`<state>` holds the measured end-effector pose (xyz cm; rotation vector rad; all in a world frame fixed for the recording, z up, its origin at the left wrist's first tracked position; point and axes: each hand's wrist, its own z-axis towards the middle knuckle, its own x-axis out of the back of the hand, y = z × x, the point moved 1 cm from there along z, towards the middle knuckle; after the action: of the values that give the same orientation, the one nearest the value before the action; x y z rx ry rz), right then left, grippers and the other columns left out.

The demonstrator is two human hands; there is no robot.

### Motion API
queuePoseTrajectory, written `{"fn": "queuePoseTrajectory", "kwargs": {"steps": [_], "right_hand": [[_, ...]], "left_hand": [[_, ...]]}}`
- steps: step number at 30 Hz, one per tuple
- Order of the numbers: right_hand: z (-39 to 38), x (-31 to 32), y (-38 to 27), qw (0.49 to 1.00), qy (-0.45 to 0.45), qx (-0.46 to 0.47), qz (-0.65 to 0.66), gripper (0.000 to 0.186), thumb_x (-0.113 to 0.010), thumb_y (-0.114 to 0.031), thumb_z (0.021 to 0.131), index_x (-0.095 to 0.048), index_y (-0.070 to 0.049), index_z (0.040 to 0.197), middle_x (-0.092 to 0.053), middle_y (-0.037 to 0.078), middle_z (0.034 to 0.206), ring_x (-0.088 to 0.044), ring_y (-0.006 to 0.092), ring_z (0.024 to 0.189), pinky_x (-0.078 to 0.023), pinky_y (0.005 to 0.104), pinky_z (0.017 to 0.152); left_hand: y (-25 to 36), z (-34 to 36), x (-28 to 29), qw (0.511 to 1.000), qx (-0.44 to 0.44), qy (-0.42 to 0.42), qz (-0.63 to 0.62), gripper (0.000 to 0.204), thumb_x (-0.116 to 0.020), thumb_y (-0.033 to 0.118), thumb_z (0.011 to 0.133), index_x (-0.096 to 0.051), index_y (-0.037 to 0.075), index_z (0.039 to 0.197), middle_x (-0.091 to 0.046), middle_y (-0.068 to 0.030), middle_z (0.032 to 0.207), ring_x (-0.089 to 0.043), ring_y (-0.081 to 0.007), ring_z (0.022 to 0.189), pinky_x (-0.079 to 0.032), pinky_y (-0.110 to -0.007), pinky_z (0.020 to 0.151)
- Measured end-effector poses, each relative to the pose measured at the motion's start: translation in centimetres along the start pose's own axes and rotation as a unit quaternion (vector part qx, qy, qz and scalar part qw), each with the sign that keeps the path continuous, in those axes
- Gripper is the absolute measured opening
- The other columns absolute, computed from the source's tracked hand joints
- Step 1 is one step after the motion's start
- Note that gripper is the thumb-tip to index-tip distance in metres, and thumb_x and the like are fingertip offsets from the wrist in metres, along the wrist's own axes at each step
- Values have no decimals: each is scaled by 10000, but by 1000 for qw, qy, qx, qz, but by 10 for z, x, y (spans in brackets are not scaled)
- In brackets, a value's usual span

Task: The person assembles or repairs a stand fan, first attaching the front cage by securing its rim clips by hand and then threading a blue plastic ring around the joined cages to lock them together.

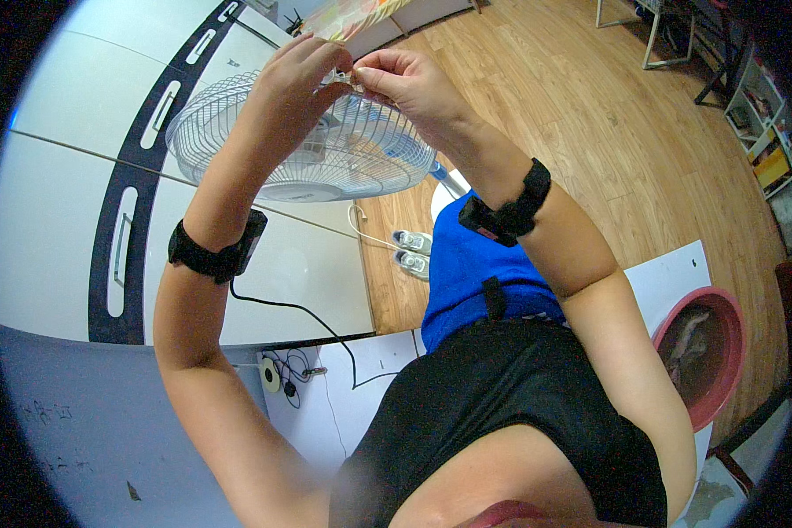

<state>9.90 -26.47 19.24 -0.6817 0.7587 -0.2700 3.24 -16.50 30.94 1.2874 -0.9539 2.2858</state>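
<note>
- White wire fan guard (343, 154), round and domed, is sitting tilted under both hands, in front of the white cabinet doors (53, 176); its top rim is meeting the fingertips. Risk, as I judge it: the guard is looking loosely supported, so a hard pull at the rim could be tipping or springing it off the fan.
- Both forearms are rising from the lower edge, elbows bent, wrists converging at the guard's upper rim; each is wearing a black wrist strap (216, 255).
- Black cable (299, 312) is hanging from the left strap down toward the white board (370, 370); it could be snagging on something if the arm is swinging wide.
- Left hand (295, 84) is curling mostly closed, thumb and fingertips pinching at the rim; fingers could be getting nipped between wires.
- Right hand (409, 84) is likewise nearly closed, pinching a small pale piece (350, 77) between the two hands; what it is, cannot tell. Being so small, it could be slipping out and dropping through the grille.
</note>
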Motion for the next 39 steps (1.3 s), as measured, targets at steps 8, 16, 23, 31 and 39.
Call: {"fn": "queuePoseTrajectory", "kwargs": {"steps": [8, 16, 23, 31, 39], "right_hand": [[0, -6, 0, 999, 2, 4, 51, 109, -577, -102, 832, -605, 1, 856, -592, 22, 778, -536, 84, 692, -443, 210, 635], [0, -3, 8, 998, 42, 20, -49, 97, -532, -65, 836, -555, -20, 754, -555, 18, 692, -510, 93, 648, -429, 233, 591], [-8, 6, 10, 955, 97, 80, -268, 46, -526, -57, 797, -559, -26, 787, -561, 79, 667, -531, 156, 635, -426, 298, 590], [-8, 12, 4, 934, 76, 122, -328, 83, -487, -22, 847, -561, -23, 809, -536, 3, 712, -482, 68, 668, -397, 214, 604], [-15, 31, 10, 899, 68, 156, -404, 167, -513, -174, 881, -575, -32, 942, -592, 65, 837, -552, 136, 768, -441, 259, 683]], "left_hand": [[1, -5, 0, 998, -50, 13, 46, 200, -644, 110, 713, -540, 74, 881, -586, -49, 917, -574, -207, 891, -447, -357, 820], [-1, -8, 4, 998, -23, -11, 61, 98, -568, 82, 791, -535, 96, 882, -599, -27, 998, -570, -191, 968, -378, -382, 910], [-3, -18, 16, 995, -4, -50, 89, 99, -535, 35, 788, -498, 110, 839, -603, -21, 1011, -567, -171, 990, -345, -427, 930], [-3, -17, 16, 991, -16, -37, 127, 94, -560, 79, 790, -518, 114, 866, -598, -19, 1020, -554, -162, 1020, -320, -419, 946], [-9, -37, 34, 985, 41, 5, 170, 222, -616, 160, 775, -571, 114, 988, -582, -18, 1106, -506, -154, 1101, -287, -359, 984]]}}
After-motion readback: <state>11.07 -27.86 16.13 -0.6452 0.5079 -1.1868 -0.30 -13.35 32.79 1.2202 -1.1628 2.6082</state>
